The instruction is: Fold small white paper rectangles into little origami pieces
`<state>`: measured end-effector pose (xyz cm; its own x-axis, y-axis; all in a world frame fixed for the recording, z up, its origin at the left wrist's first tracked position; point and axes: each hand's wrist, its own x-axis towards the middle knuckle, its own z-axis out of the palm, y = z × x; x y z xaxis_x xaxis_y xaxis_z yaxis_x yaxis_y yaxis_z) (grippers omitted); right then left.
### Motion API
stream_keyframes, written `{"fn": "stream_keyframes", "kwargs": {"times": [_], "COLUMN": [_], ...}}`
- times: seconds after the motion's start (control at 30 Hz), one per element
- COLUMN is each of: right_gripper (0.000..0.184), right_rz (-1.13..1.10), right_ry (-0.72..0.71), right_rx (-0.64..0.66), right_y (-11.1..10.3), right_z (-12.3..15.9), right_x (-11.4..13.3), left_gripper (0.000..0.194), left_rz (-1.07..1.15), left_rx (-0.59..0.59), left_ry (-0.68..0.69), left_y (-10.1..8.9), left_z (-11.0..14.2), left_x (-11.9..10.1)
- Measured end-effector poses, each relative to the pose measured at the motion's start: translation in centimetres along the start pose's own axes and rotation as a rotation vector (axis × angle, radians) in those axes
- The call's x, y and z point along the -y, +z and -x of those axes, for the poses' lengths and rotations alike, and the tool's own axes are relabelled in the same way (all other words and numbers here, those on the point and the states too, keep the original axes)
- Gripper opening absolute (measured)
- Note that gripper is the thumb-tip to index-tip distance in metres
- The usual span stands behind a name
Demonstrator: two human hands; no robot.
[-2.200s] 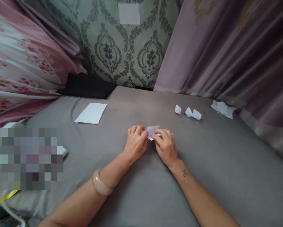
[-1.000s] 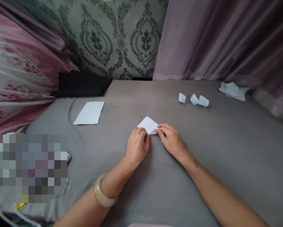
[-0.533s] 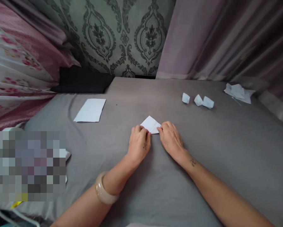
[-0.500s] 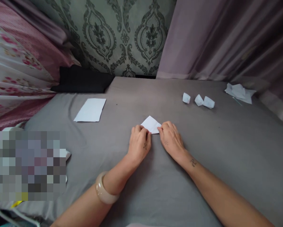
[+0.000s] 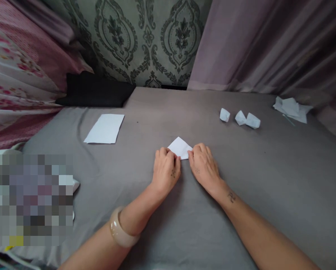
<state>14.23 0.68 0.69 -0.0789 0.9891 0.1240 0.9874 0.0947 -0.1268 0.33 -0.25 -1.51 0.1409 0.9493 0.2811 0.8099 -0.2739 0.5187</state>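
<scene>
A small folded white paper (image 5: 180,147) lies on the grey bed sheet, one corner pointing away from me. My left hand (image 5: 167,164) is closed on its left corner, fingers curled and thumb along the near edge. On the opposite side my right hand (image 5: 203,163) pinches the right corner between thumb and fingers. Both hands rest low on the sheet, and the fingers hide the paper's side corners.
White paper sheets (image 5: 105,129) lie at the left. Folded paper pieces (image 5: 224,115) sit at the back right, with crumpled paper (image 5: 293,109) farther right. A black cloth (image 5: 97,90) lies by the wall. A blurred-out patch covers the lower left.
My view has shifted slightly, so the surroundings sit a little farther outward. Both hands keep their hold on the folded paper with hardly any movement.
</scene>
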Motion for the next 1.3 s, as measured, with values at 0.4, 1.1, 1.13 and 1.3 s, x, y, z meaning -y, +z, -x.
{"fn": "stream_keyframes", "kwargs": {"times": [0.4, 1.1, 1.13, 1.3], "right_gripper": [0.018, 0.021, 0.019, 0.034], "right_rz": [0.005, -0.112, -0.117, -0.128], "right_ry": [-0.033, 0.048, 0.051, -0.133], "right_rx": [-0.042, -0.085, -0.097, -0.14], "right_y": [0.5, 0.6, 0.6, 0.1], "right_z": [0.0, 0.4, 0.6, 2.6], "right_x": [-0.3, -2.0, -2.2, -0.9], "left_gripper": [0.015, 0.036, 0.036, 0.036], "left_rz": [0.058, -0.037, -0.036, -0.045], "left_rx": [0.043, 0.232, 0.235, 0.243], "left_ry": [-0.038, 0.083, 0.09, 0.11], "left_y": [-0.2, -0.5, -0.5, -0.5], "left_z": [-0.2, -1.6, -1.6, -1.8], "left_x": [0.2, 1.4, 1.5, 1.6]}}
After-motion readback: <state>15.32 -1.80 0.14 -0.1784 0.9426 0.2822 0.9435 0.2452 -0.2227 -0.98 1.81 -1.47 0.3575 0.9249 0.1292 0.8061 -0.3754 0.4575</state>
